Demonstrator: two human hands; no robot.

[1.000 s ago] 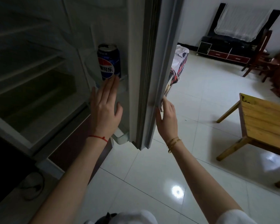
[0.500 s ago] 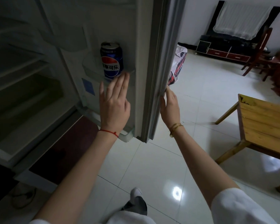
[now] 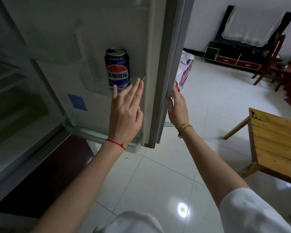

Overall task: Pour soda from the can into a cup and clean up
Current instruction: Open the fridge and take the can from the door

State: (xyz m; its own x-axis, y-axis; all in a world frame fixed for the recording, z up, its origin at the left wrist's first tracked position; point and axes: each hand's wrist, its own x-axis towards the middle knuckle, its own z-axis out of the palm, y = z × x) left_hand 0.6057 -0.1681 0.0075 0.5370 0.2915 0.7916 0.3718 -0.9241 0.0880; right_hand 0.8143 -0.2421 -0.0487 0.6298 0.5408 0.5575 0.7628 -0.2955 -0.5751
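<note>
A blue soda can (image 3: 117,68) stands upright on a clear shelf inside the open fridge door (image 3: 97,47). My left hand (image 3: 126,111) is raised just below and in front of the can, fingers straight and slightly apart, holding nothing. My right hand (image 3: 177,109) rests its fingers on the outer edge of the fridge door (image 3: 170,73). No cup is in view.
The fridge body with pale shelves (image 3: 12,91) lies to the left. A wooden table (image 3: 275,142) stands at the right on the white tiled floor (image 3: 158,174). A dark TV stand (image 3: 233,56) and wooden chairs (image 3: 272,61) are at the back.
The door has swung further round, so its inner side with the can faces me more squarely. Both hands stayed with it, the left below the can, the right on the door's edge.
</note>
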